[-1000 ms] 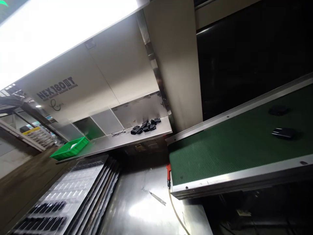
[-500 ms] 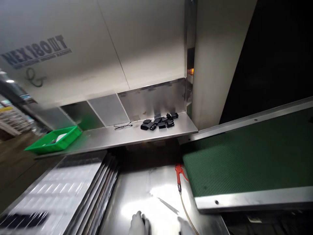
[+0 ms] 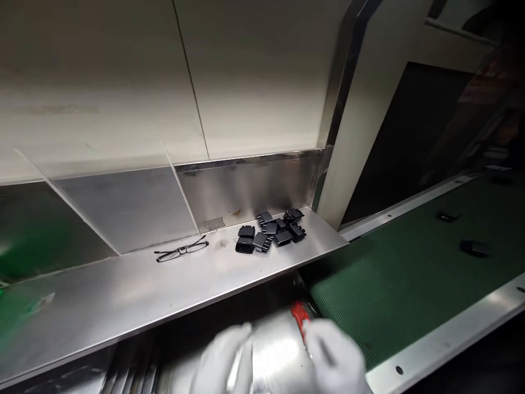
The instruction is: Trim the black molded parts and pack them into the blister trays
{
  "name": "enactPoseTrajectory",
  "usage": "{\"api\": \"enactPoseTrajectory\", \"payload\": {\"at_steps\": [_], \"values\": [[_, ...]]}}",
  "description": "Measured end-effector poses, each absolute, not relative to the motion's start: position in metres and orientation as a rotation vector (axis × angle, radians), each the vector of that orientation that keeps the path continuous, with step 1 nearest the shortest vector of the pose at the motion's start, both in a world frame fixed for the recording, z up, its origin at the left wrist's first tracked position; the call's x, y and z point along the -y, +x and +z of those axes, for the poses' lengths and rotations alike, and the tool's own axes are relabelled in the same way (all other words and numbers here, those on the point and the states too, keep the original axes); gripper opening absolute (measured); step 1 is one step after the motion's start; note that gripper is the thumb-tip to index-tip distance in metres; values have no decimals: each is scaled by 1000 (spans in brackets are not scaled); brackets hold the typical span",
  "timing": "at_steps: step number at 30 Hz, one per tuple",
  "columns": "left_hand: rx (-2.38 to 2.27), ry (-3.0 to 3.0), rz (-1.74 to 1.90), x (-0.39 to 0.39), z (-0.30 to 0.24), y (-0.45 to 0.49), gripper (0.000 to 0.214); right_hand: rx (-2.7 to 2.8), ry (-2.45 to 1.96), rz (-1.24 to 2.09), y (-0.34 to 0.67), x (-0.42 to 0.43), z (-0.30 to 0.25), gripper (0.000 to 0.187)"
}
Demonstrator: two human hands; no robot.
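Note:
Both my hands wear white gloves and are smeared by motion over the shiny metal table. My left hand is at the bottom centre, its fingers too blurred to read. My right hand looks closed, with a narrow grey strip showing among its fingers; what that strip is I cannot make out. Just beyond its fingertips lies a red air blow gun, partly covered by the hand. Whether they touch I cannot tell. Above, several black plastic connector-like parts lie clustered on the metal shelf.
Black-framed glasses lie on the shelf. At right a green ribbed conveyor belt with a metal side rail carries dark parts. Stacked trays show at lower left, under the shelf. A green blurred bin edge is at far left.
The view has swung right and closer to the shelf. Both hands have come further into view, the right one up beside the blow gun. Dark parts now show on the belt.

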State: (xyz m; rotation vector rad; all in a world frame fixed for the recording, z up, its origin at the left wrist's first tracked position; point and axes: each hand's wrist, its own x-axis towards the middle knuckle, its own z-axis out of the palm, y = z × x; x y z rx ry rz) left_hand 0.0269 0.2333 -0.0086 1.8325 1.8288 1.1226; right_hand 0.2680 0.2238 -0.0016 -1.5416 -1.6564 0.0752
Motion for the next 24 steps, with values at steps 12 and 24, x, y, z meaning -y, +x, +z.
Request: {"api": "enactPoseTrajectory", "payload": {"at_steps": [12,24], "values": [[-1676,2841,733,-368,130,101,43,1677,-1965,99,291,-396,112,40],[-1585,2906,427,-366,133,146,28,1839,-1957,321,325,-377,126,58]]}}
